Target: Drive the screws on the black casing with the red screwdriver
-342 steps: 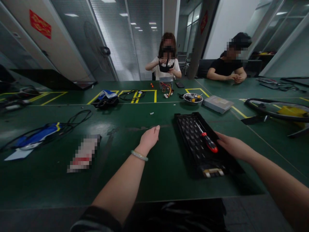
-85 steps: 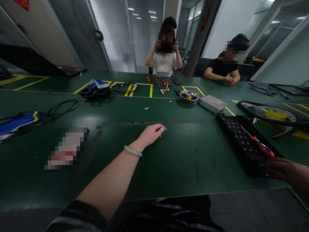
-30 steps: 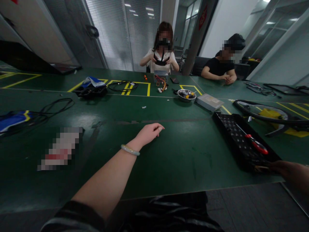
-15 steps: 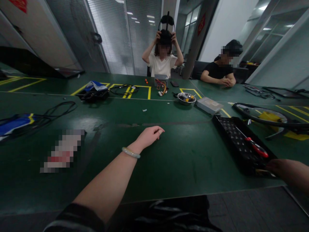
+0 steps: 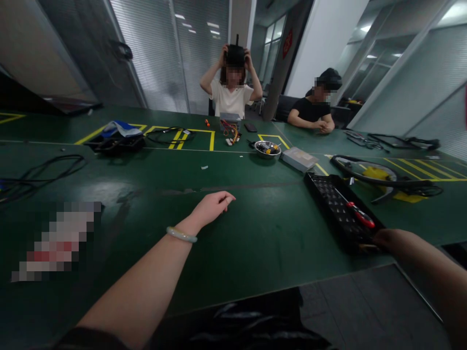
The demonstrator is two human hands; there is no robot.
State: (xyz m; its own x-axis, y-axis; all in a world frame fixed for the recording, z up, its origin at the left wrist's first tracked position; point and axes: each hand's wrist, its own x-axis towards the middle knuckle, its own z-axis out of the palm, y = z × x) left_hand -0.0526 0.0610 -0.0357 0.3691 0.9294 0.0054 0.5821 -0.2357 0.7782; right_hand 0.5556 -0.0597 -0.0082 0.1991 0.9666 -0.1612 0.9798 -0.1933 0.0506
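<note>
My left hand [image 5: 211,209], with a pale bangle on its wrist, rests on the green table [image 5: 248,257]. Its fingers are curled in with the thumb against them, and nothing shows in them. At the right, the fingers of my right hand [image 5: 396,241] close on the near right corner of a black tray [image 5: 337,228]; the fingertips are partly hidden. The tray has a pocketed floor with small bits in it. A red-handled screwdriver [image 5: 359,214] lies slantwise in the tray, its shaft pointing away from me.
Beyond the tray are a grey metal box [image 5: 299,159], a steel bowl [image 5: 268,149] of small parts and a black-rimmed wheel [image 5: 365,170]. A power supply with coloured wires [image 5: 230,131] sits before a person [image 5: 231,99] lifting a headset. Another person [image 5: 312,109] sits right. Cables [image 5: 47,172] lie left.
The view has turned slightly right, so everything sits further left. The person opposite has lowered the headset toward their head. Both my hands stay in place on the table and at the tray.
</note>
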